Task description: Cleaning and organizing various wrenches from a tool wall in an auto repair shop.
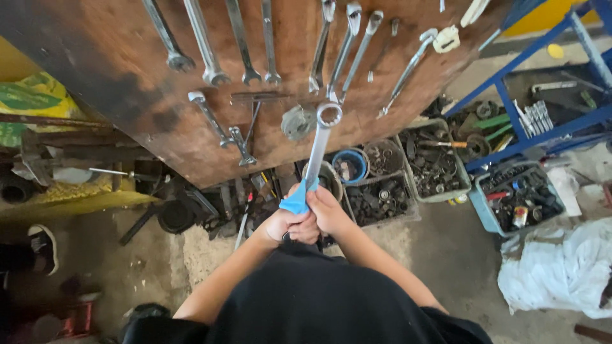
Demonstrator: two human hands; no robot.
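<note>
I hold a long silver ring spanner (320,137) upright in front of me, its ring end up by the wooden tool board (127,70). A light blue cloth (298,200) is wrapped round its lower shaft. My left hand (284,224) and my right hand (326,213) are closed together at the spanner's lower end, over the cloth. Several more spanners (210,44) hang in a row on the board above.
Below the board stand trays and tubs of nuts, bolts and metal parts (433,162), and a blue bowl (350,167). A blue metal rack (542,121) stands at the right with a parts box (519,197). A white cloth (561,271) lies on the concrete floor.
</note>
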